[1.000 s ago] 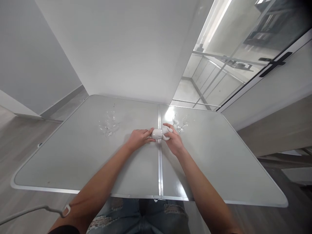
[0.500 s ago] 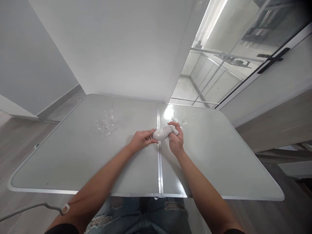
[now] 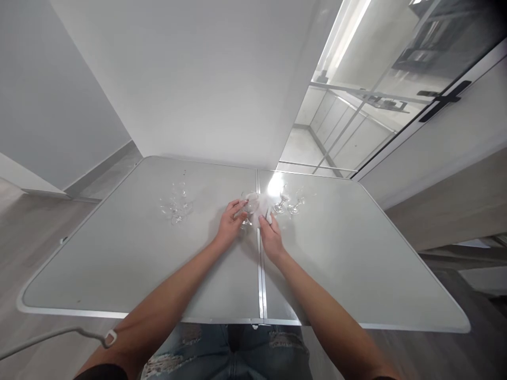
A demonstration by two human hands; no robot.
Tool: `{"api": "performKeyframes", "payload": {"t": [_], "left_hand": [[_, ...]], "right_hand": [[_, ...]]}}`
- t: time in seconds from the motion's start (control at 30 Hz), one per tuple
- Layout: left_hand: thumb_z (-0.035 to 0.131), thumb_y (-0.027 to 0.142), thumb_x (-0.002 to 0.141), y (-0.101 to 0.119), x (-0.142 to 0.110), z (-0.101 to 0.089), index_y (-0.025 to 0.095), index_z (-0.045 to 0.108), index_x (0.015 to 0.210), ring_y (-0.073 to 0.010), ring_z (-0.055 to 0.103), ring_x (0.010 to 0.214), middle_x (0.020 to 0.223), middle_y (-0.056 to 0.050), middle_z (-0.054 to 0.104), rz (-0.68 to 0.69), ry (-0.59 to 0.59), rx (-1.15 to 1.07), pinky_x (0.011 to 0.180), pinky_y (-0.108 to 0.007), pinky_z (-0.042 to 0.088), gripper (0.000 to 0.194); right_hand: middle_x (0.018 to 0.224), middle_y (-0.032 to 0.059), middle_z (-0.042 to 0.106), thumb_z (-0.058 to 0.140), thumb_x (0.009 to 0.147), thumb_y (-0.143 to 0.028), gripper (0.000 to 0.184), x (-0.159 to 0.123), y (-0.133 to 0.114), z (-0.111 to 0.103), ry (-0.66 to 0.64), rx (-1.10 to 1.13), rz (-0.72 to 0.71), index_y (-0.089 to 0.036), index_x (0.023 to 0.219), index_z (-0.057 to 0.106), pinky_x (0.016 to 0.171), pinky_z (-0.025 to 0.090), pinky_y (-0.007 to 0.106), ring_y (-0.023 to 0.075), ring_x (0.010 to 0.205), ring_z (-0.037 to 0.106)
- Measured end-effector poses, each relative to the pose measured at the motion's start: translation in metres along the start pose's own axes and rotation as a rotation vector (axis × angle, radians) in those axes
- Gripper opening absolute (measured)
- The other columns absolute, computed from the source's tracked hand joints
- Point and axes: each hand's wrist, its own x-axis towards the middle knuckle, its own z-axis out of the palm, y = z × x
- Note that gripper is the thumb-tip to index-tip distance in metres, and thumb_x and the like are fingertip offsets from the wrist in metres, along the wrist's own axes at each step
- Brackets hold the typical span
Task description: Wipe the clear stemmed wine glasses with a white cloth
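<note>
My left hand (image 3: 231, 222) is closed round a small clear stemmed glass (image 3: 251, 201) that stands upright near the middle seam of the grey folding table (image 3: 119, 253). Right beside it, my right hand (image 3: 269, 235) rests on the table with its fingers curled round a white cloth (image 3: 268, 215), which is mostly hidden by the hand. Two more stemmed glasses (image 3: 288, 201) stand just beyond my right hand. A cluster of several clear glasses (image 3: 176, 205) stands to the left of my left hand.
A white wall runs behind the table. A glass partition (image 3: 356, 105) and a door with a black handle (image 3: 443, 101) lie to the right. A white cable (image 3: 51, 338) hangs by the table's near left edge. My jeans show below the front edge.
The glass was held sideways between both hands with the cloth wrapped over it. Now it stands upright in my left hand, and my right hand has drawn the cloth off and lowered it.
</note>
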Motion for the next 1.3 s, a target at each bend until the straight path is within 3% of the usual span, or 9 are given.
{"api": "performKeyframes", "payload": {"t": [0.13, 0.23, 0.37, 0.57, 0.8, 0.9, 1.03, 1.13, 1.3], "left_hand": [[0.051, 0.06, 0.094, -0.003, -0.003, 0.004, 0.021, 0.068, 0.129, -0.0263, 0.048, 0.135, 0.141, -0.015, 0.056, 0.016, -0.001, 0.027, 0.111, -0.04, 0.041, 0.055], [0.052, 0.06, 0.093, -0.002, -0.004, 0.005, 0.02, 0.068, 0.128, -0.0271, 0.048, 0.136, 0.138, -0.014, 0.06, 0.052, -0.073, 0.015, 0.113, -0.042, 0.039, 0.056], [0.05, 0.062, 0.093, 0.001, -0.008, 0.01, 0.017, 0.057, 0.14, -0.0239, 0.062, 0.111, 0.123, -0.013, 0.067, -0.05, -0.204, -0.055, 0.099, -0.038, 0.048, 0.066], [0.049, 0.059, 0.095, 0.001, -0.013, 0.015, 0.015, 0.038, 0.15, -0.0167, 0.06, 0.081, 0.093, -0.007, 0.067, -0.07, -0.253, 0.047, 0.079, -0.029, 0.048, 0.071], [0.044, 0.057, 0.098, 0.008, -0.019, 0.015, 0.018, 0.045, 0.14, -0.0147, 0.061, 0.071, 0.075, 0.0, 0.063, -0.073, -0.312, 0.112, 0.07, -0.027, 0.047, 0.057], [0.042, 0.061, 0.097, 0.013, -0.022, 0.014, 0.016, 0.057, 0.117, -0.0137, 0.059, 0.055, 0.06, 0.005, 0.049, -0.148, -0.462, 0.025, 0.055, -0.024, 0.042, 0.051], [0.053, 0.063, 0.091, 0.021, -0.02, 0.008, 0.013, 0.06, 0.094, -0.0127, 0.055, 0.044, 0.053, 0.009, 0.037, -0.296, -0.737, -0.136, 0.05, -0.025, 0.041, 0.051], [0.059, 0.061, 0.088, 0.027, -0.015, 0.001, 0.012, 0.062, 0.088, -0.0124, 0.055, 0.042, 0.05, 0.008, 0.039, -0.329, -0.801, -0.137, 0.049, -0.025, 0.04, 0.049], [0.061, 0.053, 0.087, 0.023, -0.01, -0.001, 0.014, 0.057, 0.07, -0.0107, 0.054, 0.04, 0.048, 0.008, 0.037, -0.315, -0.702, -0.125, 0.045, -0.021, 0.033, 0.042]], "right_hand": [[0.121, 0.0087, 0.067, 0.037, 0.095, -0.065, 0.056, 0.001, -0.004, 0.004, -0.179, 0.069, 0.041, -0.025, 0.123, 0.064, 0.095, 0.051, 0.044, 0.0268, 0.117, 0.059], [0.118, 0.0076, 0.066, 0.045, 0.093, -0.064, 0.051, 0.007, -0.008, -0.003, -0.097, -0.037, 0.012, -0.025, 0.12, 0.064, 0.092, 0.051, 0.041, 0.0258, 0.111, 0.059], [0.11, 0.0059, 0.065, 0.064, 0.089, -0.051, 0.042, 0.012, -0.005, -0.009, -0.043, -0.117, -0.052, -0.027, 0.123, 0.057, 0.091, 0.05, 0.037, 0.0222, 0.102, 0.059], [0.123, 0.006, 0.061, 0.06, 0.092, -0.048, 0.035, 0.011, -0.001, -0.002, -0.021, -0.135, -0.133, -0.028, 0.121, 0.057, 0.099, 0.047, 0.034, 0.0203, 0.115, 0.057], [0.098, 0.0033, 0.065, 0.052, 0.092, -0.05, 0.032, 0.008, -0.002, -0.001, 0.1, 0.048, -0.035, -0.029, 0.115, 0.06, 0.075, 0.052, 0.036, 0.0215, 0.088, 0.061], [0.102, 0.0058, 0.068, 0.05, 0.09, -0.053, 0.034, 0.017, -0.011, -0.016, 0.011, 0.155, 0.018, -0.027, 0.106, 0.064, 0.073, 0.053, 0.04, 0.0255, 0.09, 0.063], [0.08, 0.0072, 0.067, 0.049, 0.089, -0.06, 0.045, 0.025, -0.031, -0.042, -0.27, 0.051, 0.18, -0.021, 0.094, 0.07, 0.062, 0.051, 0.04, 0.0253, 0.072, 0.062], [0.081, 0.006, 0.067, 0.057, 0.088, -0.055, 0.038, 0.024, -0.048, -0.054, -0.444, -0.196, 0.004, -0.022, 0.098, 0.073, 0.069, 0.052, 0.041, 0.0237, 0.074, 0.062], [0.115, 0.0057, 0.07, 0.069, 0.079, -0.031, 0.026, 0.025, -0.061, -0.055, -0.587, -0.631, -0.503, -0.032, 0.104, 0.076, 0.102, 0.043, 0.054, 0.0312, 0.116, 0.06]]}}
